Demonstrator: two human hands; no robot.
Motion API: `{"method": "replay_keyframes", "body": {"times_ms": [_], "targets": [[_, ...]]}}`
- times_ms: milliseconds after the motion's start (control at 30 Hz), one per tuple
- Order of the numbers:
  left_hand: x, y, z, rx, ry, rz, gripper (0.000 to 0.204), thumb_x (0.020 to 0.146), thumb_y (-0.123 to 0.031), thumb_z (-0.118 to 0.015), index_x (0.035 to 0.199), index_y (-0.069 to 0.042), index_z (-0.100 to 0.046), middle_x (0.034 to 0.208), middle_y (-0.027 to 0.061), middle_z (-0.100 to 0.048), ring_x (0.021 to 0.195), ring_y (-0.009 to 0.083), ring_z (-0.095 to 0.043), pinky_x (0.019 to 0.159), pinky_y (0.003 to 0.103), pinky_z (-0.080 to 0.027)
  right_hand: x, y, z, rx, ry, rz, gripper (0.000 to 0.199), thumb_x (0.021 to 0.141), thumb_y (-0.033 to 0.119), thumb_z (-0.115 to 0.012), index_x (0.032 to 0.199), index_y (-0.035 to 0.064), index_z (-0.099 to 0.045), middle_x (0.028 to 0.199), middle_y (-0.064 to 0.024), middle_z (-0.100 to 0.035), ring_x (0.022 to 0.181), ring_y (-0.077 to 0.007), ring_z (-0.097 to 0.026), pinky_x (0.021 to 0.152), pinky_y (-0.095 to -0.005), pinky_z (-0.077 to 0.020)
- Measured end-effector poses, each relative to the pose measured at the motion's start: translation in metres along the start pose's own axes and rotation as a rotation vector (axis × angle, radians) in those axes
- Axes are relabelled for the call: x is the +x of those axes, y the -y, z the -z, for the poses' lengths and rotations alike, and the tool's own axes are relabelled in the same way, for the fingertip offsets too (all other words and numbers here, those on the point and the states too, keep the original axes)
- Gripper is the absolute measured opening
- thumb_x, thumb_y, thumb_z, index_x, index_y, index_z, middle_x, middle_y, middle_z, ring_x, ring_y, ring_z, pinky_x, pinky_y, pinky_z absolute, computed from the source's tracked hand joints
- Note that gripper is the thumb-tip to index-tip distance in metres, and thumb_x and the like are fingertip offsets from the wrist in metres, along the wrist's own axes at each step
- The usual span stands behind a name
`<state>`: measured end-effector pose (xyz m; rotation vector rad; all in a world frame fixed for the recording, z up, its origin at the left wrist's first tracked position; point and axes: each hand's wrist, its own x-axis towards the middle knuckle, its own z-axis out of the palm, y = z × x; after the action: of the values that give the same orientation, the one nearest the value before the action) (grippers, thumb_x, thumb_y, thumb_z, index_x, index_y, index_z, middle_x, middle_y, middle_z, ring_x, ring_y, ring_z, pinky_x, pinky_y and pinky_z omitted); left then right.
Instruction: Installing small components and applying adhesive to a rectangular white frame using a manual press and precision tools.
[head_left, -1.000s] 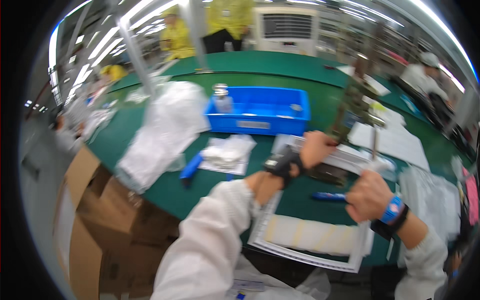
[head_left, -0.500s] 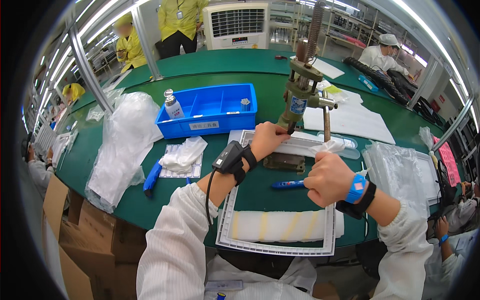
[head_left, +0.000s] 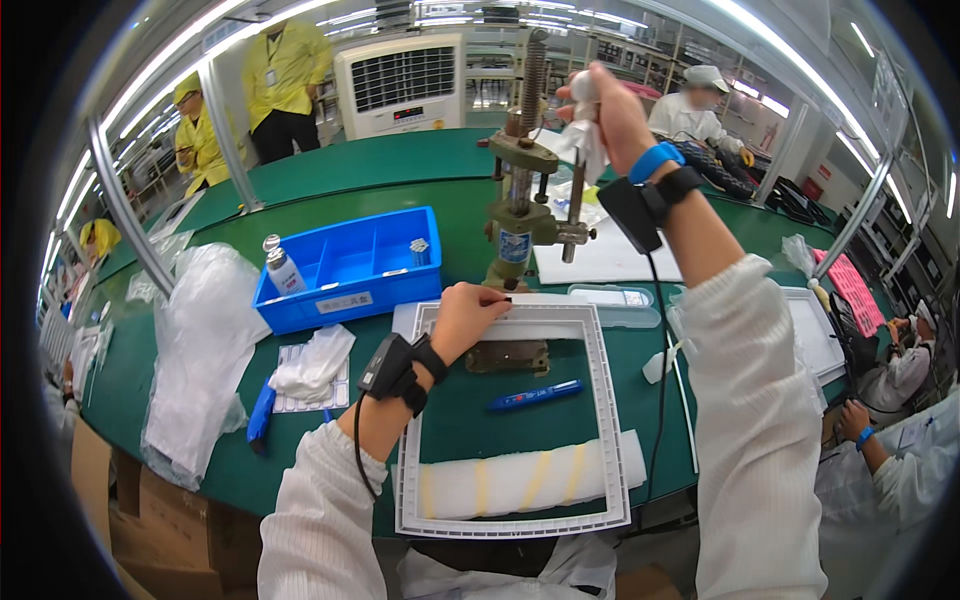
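My right hand [head_left: 618,120] is raised at the upper right, its fingers closed round the lever handle [head_left: 583,100] of a green hand press. White wrapping hangs from that grip. The press [head_left: 515,215] stands beyond a white rectangular plastic frame [head_left: 608,430]. My left hand [head_left: 470,318] is at the frame's far bar, below the press ram, thumb and finger pinched on a small dark piece [head_left: 508,299] whose kind I cannot make out. Inside the frame opening are the metal press base [head_left: 508,357], a blue pen-shaped tool [head_left: 535,395] and a taped white foam roll [head_left: 510,482].
A blue divided bin [head_left: 345,270] holding a bottle [head_left: 284,270] stands at the left. Nearby lie clear plastic bags [head_left: 205,350], a white cloth [head_left: 315,362] and a blue-handled tool [head_left: 261,412]. Behind the press is a white foam sheet [head_left: 640,255]. Other people work around.
My right hand has swung the press lever from low near the frame to high up. My left hand stays at the frame's far bar, and the ram now sits higher. The view has shifted right.
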<state>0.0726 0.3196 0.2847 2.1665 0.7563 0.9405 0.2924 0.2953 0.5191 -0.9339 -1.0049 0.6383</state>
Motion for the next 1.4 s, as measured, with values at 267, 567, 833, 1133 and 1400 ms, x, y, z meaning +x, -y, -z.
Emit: {"method": "replay_keyframes", "body": {"times_ms": [267,567,833,1133,1400], "targets": [[0.005,-0.005,-0.003,-0.054,0.029,0.06,0.023,0.078,-0.018,-0.078,0.092,0.0,-0.077,0.082,0.0189,-0.073,0.073,0.0273,-0.073,0.071,0.034,-0.057,-0.148,-0.02,0.076,-0.664,0.208,-0.051,0.032,0.096,0.028,-0.057,0.11,0.0005,-0.066,0.089,-0.0078,-0.068,0.079,-0.0129,-0.061,0.068,-0.0276,-0.0488],[0.008,-0.012,-0.006,-0.049,0.075,0.077,0.023,0.081,-0.015,-0.076,0.096,0.002,-0.076,0.084,0.0184,-0.074,0.075,0.0221,-0.073,0.071,0.031,-0.056,-0.377,-0.002,0.079,-1.273,0.426,-0.415,0.052,0.087,0.053,-0.066,0.067,0.0047,-0.065,0.056,-0.0134,-0.063,0.052,-0.0325,-0.065,0.052,-0.0396,-0.0517],[0.005,-0.002,-0.009,-0.048,0.056,0.013,0.021,0.083,-0.012,-0.075,0.096,0.005,-0.074,0.085,0.0176,-0.074,0.075,0.0194,-0.072,0.071,0.03,-0.056,-0.381,-0.025,0.081,-1.338,0.415,-0.402,0.044,0.089,0.038,-0.064,0.067,0.0001,-0.065,0.055,-0.019,-0.058,0.051,-0.0381,-0.06,0.049,-0.0426,-0.047],[0.011,-0.001,0.027,-0.269,0.051,0.174,0.025,0.087,-0.017,-0.073,0.097,0.006,-0.073,0.085,0.0115,-0.074,0.076,0.0119,-0.066,0.069,0.027,-0.05,-0.383,-0.029,0.082,-1.313,0.388,-0.37,0.044,0.09,0.037,-0.059,0.065,0.0008,-0.063,0.055,-0.0206,-0.058,0.053,-0.0413,-0.06,0.053,-0.0483,-0.05],[-0.078,-0.085,0.105,-1.354,0.306,0.363,0.016,0.101,-0.022,-0.057,0.108,-0.009,-0.062,0.098,0.0041,-0.066,0.099,0.017,-0.064,0.094,0.038,-0.051,-0.383,-0.019,0.097,-1.305,0.302,-0.34,0.04,0.09,0.034,-0.062,0.066,0.0007,-0.063,0.057,-0.0208,-0.058,0.057,-0.0412,-0.061,0.054,-0.0485,-0.0477]]}}
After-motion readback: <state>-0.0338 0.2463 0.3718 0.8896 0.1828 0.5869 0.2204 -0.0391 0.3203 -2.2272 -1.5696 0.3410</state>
